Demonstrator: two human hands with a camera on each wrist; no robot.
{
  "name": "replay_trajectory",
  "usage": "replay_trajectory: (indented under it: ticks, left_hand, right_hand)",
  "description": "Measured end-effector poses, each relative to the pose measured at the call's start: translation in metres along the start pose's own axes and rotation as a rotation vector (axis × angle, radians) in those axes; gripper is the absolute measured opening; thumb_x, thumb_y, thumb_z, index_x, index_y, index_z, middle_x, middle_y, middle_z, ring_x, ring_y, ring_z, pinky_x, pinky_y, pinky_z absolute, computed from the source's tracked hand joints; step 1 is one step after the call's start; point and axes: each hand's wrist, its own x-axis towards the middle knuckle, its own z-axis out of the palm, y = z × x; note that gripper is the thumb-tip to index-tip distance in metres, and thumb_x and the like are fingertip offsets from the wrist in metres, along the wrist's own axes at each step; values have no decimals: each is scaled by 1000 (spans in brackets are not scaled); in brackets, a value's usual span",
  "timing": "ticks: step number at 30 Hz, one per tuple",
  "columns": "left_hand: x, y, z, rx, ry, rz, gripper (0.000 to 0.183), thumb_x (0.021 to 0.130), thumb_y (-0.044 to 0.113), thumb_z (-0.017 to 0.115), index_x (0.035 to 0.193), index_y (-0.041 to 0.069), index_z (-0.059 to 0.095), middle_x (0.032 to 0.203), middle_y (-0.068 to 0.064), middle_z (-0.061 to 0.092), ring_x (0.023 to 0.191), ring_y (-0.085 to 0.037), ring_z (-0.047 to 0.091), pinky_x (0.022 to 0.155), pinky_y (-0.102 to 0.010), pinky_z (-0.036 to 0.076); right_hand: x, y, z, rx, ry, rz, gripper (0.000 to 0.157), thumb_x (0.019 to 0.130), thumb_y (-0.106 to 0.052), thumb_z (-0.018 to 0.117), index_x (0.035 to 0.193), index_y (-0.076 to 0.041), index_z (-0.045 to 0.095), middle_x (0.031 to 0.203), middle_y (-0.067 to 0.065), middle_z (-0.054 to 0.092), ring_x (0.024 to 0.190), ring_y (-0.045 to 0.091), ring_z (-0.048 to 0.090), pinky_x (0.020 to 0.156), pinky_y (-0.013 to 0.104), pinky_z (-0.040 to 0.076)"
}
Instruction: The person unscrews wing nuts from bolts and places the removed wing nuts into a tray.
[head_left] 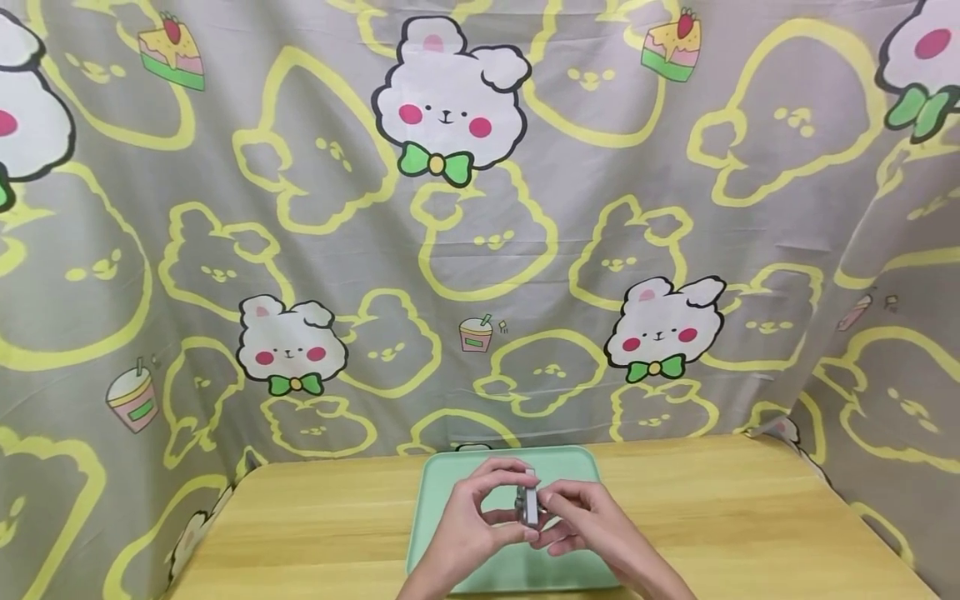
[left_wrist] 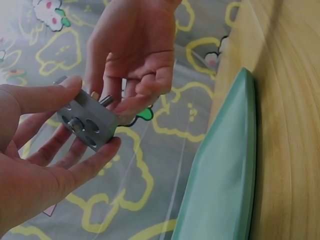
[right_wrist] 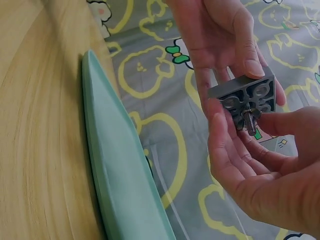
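My left hand [head_left: 476, 512] holds a small grey square block [left_wrist: 102, 117] by its edges, between thumb and fingers, above the green tray. Round holes show in one face, with a bolt head [left_wrist: 75, 125] at the middle. From the other face, a threaded bolt [right_wrist: 251, 126] sticks out, carrying what looks like a wing nut [right_wrist: 254, 112]. The right hand [head_left: 596, 517] has its fingertips at this nut and seems to pinch it, partly hidden by the fingers. Another right fingertip [right_wrist: 215, 107] touches the block's edge.
Beneath the hands lies a light green tray [head_left: 427, 500] with a raised rim, on a wood-grain table [head_left: 330, 517]. A grey cloth [head_left: 465, 250] printed with rabbits hangs behind the table and along both sides.
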Motion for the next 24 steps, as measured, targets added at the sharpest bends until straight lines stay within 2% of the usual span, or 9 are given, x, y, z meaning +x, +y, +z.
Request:
replay_trajectory:
  ticks: [4, 8, 12, 16, 20, 24]
  left_hand:
    - [-1, 0, 0, 19, 2, 4, 43, 78, 0, 88, 118, 10, 75, 134, -14, 57, 123, -24, 57, 86, -38, 63]
    - [0, -1, 1, 20, -3, 7, 44, 78, -2, 87, 119, 6, 74, 135, -17, 57, 123, -24, 57, 87, -38, 63]
    - [0, -2, -2, 10, 8, 6, 46, 77, -4, 87, 120, 3, 73, 135, -16, 56, 124, -24, 57, 88, -40, 63]
    - [0, -1, -4, -8, 22, -1, 47, 75, -6, 87, 119, 5, 74, 136, -15, 57, 123, -23, 58, 89, -42, 63]
    - [0, -1, -5, -36, 19, -14, 48, 74, -4, 88, 119, 5, 74, 136, -16, 56, 124, -22, 58, 90, -43, 62]
    - [0, 0, -6, -59, 19, -25, 48, 75, -3, 88, 120, 3, 73, 137, -18, 55, 125, -21, 57, 91, -44, 61]
  right_hand:
    - [1, 0, 0, -8, 3, 8, 35, 106, -28, 60, 120, 3, 68, 104, 10, 74, 87, 27, 75, 73, 35, 65]
    - [0, -1, 0, -7, 28, -7, 30, 103, -20, 62, 119, 4, 66, 104, 9, 73, 88, 24, 73, 74, 36, 65]
    - [1, -2, 5, 7, 77, -53, 24, 98, -13, 67, 115, 4, 66, 99, 8, 71, 87, 22, 72, 74, 35, 64]
    - [1, -2, 11, 11, 112, -104, 23, 96, -10, 71, 112, 6, 65, 98, 9, 71, 87, 22, 72, 74, 34, 64]
    - [0, -1, 14, -49, 145, -159, 21, 95, -10, 74, 109, 4, 67, 101, 10, 71, 88, 21, 72, 73, 31, 63]
    - [-1, 0, 18, -160, 191, -259, 16, 92, -7, 76, 104, 1, 69, 103, 13, 69, 91, 20, 72, 76, 28, 63]
